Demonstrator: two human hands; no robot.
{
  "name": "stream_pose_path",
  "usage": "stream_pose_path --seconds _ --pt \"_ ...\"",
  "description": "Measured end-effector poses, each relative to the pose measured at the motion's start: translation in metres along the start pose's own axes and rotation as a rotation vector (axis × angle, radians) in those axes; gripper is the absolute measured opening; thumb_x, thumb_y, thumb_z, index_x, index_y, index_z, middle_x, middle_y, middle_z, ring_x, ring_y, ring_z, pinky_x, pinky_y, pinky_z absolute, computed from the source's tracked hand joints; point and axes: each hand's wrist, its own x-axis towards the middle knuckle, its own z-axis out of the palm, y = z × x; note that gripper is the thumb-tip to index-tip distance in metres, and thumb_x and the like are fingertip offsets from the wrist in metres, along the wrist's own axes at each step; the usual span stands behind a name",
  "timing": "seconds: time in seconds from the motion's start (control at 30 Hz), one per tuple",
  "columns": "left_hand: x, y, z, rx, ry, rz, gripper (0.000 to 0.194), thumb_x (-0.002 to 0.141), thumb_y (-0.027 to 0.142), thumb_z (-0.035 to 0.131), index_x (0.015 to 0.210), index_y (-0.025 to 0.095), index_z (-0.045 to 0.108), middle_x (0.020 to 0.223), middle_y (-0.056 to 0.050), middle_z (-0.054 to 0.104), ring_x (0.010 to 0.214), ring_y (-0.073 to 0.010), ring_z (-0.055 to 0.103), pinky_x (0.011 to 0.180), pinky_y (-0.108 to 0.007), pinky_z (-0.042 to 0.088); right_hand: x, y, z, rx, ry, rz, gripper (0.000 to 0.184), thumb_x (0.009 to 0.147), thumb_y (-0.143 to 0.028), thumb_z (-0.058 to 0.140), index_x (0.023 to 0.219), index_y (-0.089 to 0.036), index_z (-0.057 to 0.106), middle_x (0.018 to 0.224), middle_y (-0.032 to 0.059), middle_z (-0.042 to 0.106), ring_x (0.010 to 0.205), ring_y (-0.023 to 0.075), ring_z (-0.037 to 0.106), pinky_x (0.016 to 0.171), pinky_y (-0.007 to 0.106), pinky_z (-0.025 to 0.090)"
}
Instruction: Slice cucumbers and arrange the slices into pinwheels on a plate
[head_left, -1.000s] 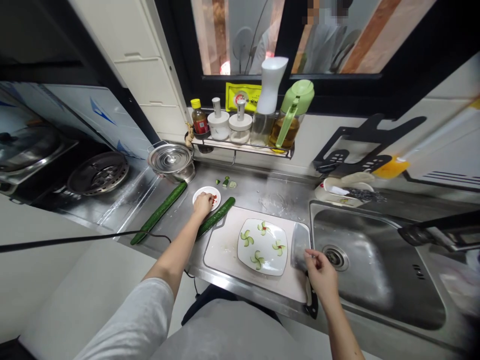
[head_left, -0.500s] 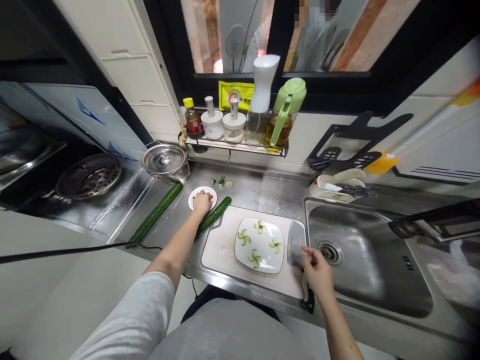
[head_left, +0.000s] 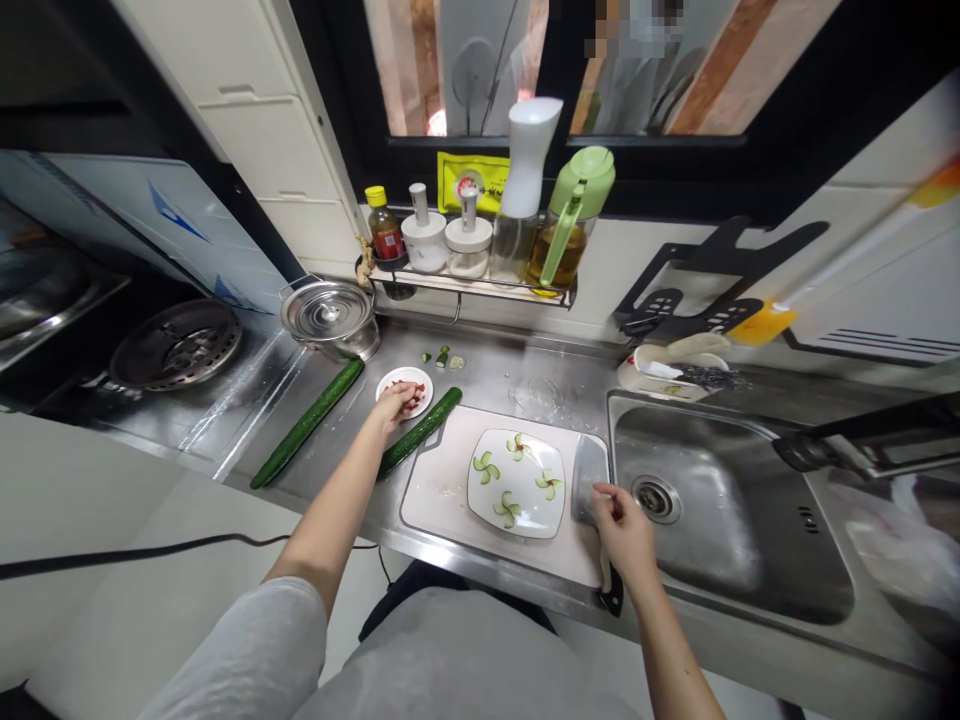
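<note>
My left hand (head_left: pixel 400 402) is over a small white plate (head_left: pixel 384 380) of tiny red pieces (head_left: pixel 417 397). Its fingers are bent together among the pieces, and what they pinch is too small to make out. Close to this wrist lies a whole cucumber (head_left: pixel 421 432), its tip touching the cutting board (head_left: pixel 439 500). A square white plate (head_left: pixel 536 520) on the board carries several pinwheels of cucumber slices (head_left: pixel 486 467), some with red centres. My right hand (head_left: pixel 626 530) is beside the cleaver (head_left: pixel 589 470), thumb and fingertips curled together; anything between them is hidden.
Another cucumber (head_left: pixel 307 425) lies left, near a lidded steel pot (head_left: pixel 330 315). Cucumber scraps (head_left: pixel 443 357) sit behind the small plate. A seasoning rack (head_left: pixel 472 287) hangs above. The sink (head_left: pixel 720 500) is at right, the stove burner (head_left: pixel 180 345) at far left.
My left hand has shifted slightly left and turned, so more red pieces show. My right hand has stayed by the cleaver. The view has moved a little.
</note>
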Motion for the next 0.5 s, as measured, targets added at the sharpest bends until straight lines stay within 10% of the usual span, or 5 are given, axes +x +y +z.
stream_pose_path --seconds 0.5 --pt "-0.102 0.005 0.082 -0.032 -0.355 0.108 0.040 0.062 0.039 0.077 0.091 0.016 0.061 0.073 -0.001 0.064 0.063 -0.0085 0.056 0.054 -0.017 0.035 -0.018 -0.074 0.036 0.130 -0.269 -0.186 0.027 0.085 -0.042 0.048 0.093 -0.020 0.062 0.057 -0.0041 0.047 0.054 0.0127 0.046 0.056 0.024 0.035"
